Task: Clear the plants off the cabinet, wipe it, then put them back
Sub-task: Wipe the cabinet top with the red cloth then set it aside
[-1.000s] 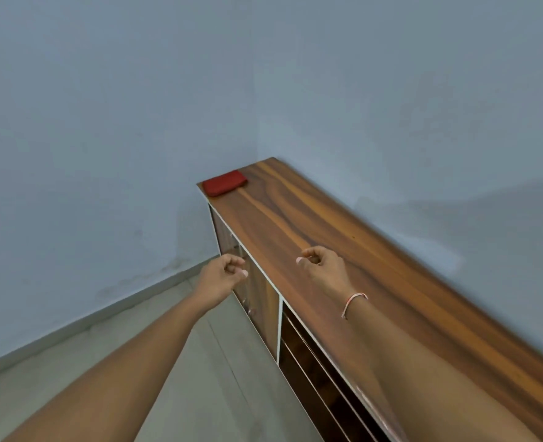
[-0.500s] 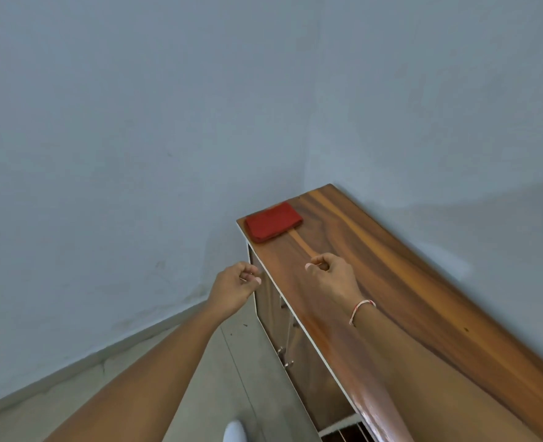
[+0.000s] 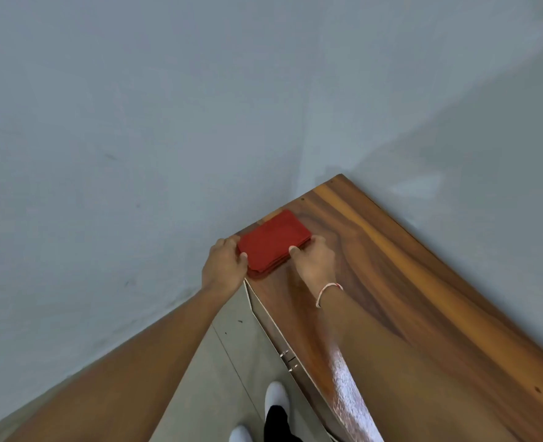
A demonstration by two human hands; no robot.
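Note:
A folded red cloth [image 3: 273, 240] lies at the far left corner of the wooden cabinet top [image 3: 407, 282]. My left hand [image 3: 223, 266] grips the cloth's left edge, thumb on top. My right hand [image 3: 314, 260] holds its right near edge, thumb on the cloth and fingers beside it. A thin bracelet circles my right wrist. No plants are in view.
Grey walls [image 3: 136, 122] meet in a corner just behind the cabinet's end. The cabinet front with small door knobs [image 3: 287, 358] drops to a grey tiled floor [image 3: 231, 362]. My white shoes [image 3: 275, 397] stand close to the cabinet.
I have stepped closer to the cabinet's end. Both hands, loosely closed in the air before, have reached the red cloth and taken hold of its two sides.

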